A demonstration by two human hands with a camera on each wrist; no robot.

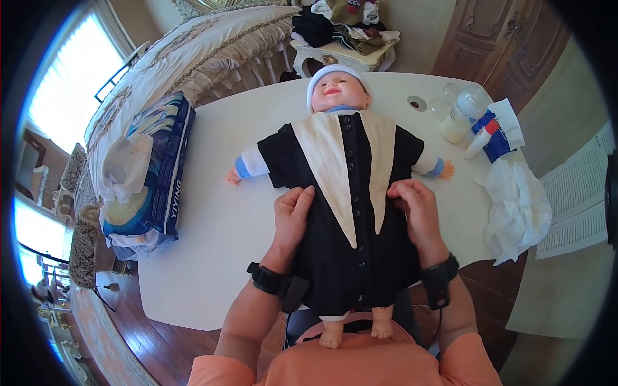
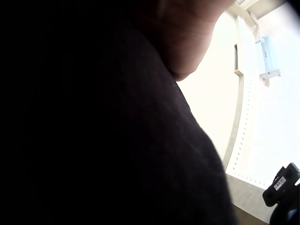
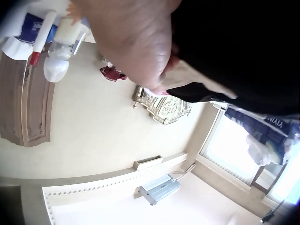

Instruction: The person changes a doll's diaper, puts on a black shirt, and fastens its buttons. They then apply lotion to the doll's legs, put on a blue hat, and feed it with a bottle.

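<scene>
A baby doll (image 1: 339,93) in a white cap lies on its back on the white table, head at the far side, bare feet toward the person. It wears a black buttoned garment (image 1: 325,276) with a long pointed cream collar (image 1: 328,174); white sleeves with blue cuffs show beneath. The left hand (image 1: 293,215) pinches the garment's side below the sleeve, thumb uppermost. At the opposite side the right hand (image 1: 417,209) pinches the cloth beside the collar, fingers curled. Black cloth (image 2: 140,140) fills most of the left wrist view, hiding the left fingertips.
A blue diaper pack (image 1: 174,167) stands on the left of the table (image 1: 212,270). Toward the back right are a baby bottle (image 1: 456,125), a white tube with a red cap (image 1: 479,141) and a blue-and-white packet (image 1: 499,145). A crumpled white diaper (image 1: 515,206) hangs over the right edge.
</scene>
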